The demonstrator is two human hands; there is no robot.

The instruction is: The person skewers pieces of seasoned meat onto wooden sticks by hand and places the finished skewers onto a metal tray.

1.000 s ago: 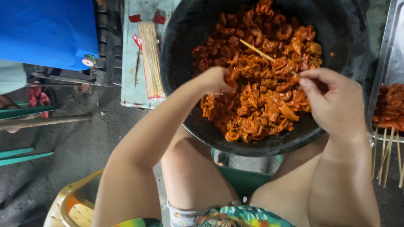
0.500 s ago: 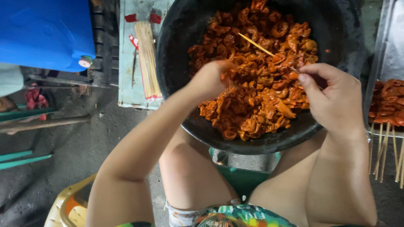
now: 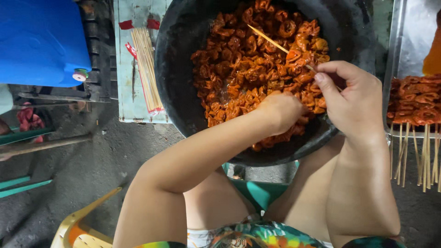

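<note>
Knees and bare forearms fill the near edge of the view, above a patterned garment and a teal seat (image 3: 257, 193). Beyond them, the left hand (image 3: 280, 110) reaches into a wide black basin (image 3: 183, 92) and is closed over orange-red, sauce-coated meat pieces (image 3: 239, 73); its fingers are curled under and hidden, so what exactly they grip cannot be told. Just to its right, the right hand (image 3: 353, 101) pinches a thin bamboo skewer (image 3: 275, 43) between thumb and forefinger, fingers closed tight on its near end. The stick slants up and left across the heap, its free tip lying over the far pieces. The meat is glossy, curled into small rings and folds, and piled across the basin's middle and right side, touching both hands. Right of the basin, a metal tray (image 3: 409, 27) carries finished skewers (image 3: 415, 105), their bare sticks hanging over its near rim. Left of the basin, a bundle of unused sticks (image 3: 147, 69) lies on a pale tabletop (image 3: 124, 69), with a blue container (image 3: 41, 41) farther left.
</note>
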